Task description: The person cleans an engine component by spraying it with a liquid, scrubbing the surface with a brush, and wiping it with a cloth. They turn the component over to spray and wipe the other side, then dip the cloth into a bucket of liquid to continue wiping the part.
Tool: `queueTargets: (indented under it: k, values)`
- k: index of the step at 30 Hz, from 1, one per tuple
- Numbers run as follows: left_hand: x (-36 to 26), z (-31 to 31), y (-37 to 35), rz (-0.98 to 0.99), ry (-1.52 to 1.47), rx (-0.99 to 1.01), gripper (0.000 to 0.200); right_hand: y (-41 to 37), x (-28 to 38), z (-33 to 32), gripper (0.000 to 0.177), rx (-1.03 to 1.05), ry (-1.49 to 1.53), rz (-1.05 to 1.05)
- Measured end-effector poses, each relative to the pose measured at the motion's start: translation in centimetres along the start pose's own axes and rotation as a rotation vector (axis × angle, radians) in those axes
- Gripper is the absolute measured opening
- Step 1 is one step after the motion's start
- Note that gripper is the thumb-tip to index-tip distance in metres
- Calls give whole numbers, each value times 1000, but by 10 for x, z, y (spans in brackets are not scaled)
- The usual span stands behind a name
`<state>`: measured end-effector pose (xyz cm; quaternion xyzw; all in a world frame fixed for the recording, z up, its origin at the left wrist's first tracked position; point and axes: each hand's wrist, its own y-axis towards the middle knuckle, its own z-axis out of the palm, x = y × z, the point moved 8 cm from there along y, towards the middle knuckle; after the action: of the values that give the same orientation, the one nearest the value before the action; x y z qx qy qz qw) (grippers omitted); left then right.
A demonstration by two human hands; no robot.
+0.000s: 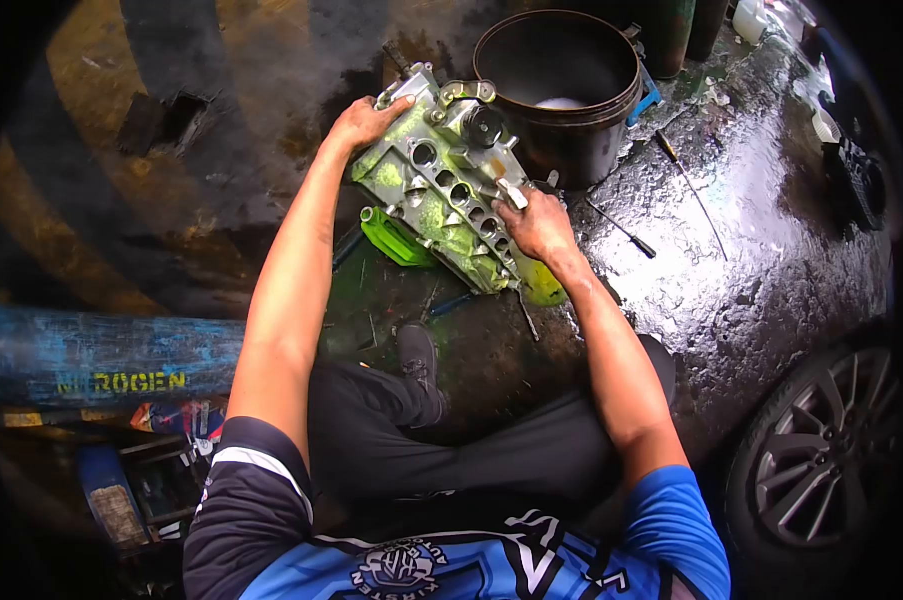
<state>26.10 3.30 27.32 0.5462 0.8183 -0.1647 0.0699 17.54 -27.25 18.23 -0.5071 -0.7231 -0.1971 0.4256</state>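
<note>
A metal engine valve cover [434, 215], streaked with green residue and pierced by a row of round holes, lies at a slant before me. My left hand [364, 123] is closed over its upper left end, thumb on top. At its right edge my right hand [539, 225] is closed, the thumb resting by the holes. A pale, blocky piece [512, 194] shows at those fingertips; I cannot tell whether it belongs to the cover. Partly hidden beneath the cover is a bright green plastic container [395, 240]. Yellow-green liquid [541, 286] shows near the cover's lower end.
A black bucket [571, 135] stands just beyond the cover. Two screwdrivers, one near [626, 232] and one farther right [666, 146], lie on the wet floor [761, 230]. A wheel [821, 455] is at lower right. At left lies a blue cylinder [111, 355] marked NITROGEN.
</note>
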Motion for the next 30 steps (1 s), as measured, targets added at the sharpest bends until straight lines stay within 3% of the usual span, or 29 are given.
queueTargets:
  k: [2,8,11,14,15,17,19,22,23,28,30]
  values:
    - [-1,1,0,11,-3,8,107,1,-10,-9,46,-16,29,72]
    - [-5,1,-4,24,22,16,107,0,-29,-10,46,73,146,-36]
    - [-4,2,-2,36,2,0,105,-8,-33,-21,43,-25,114,5]
    - [-8,-1,-4,52,35,-20,99,-9,-42,-17,43,100,88,8]
    - [-18,-4,-11,79,46,-3,89,-10,-50,-15,44,142,87,27]
    - [-24,-1,-15,52,70,147,103,-13,-72,-8,45,229,87,67]
    - [-24,1,-15,36,65,213,99,-14,-98,-1,45,183,51,140]
    - [-22,-2,-16,48,112,128,103,-25,-108,-1,46,131,50,193]
    - [-18,-4,-10,112,138,-60,84,-28,-104,0,47,138,74,174]
    - [-19,-4,-8,123,157,-43,86,-35,-107,8,50,121,27,191]
    - [-21,-2,-9,102,137,76,100,-32,-108,12,50,101,-8,220]
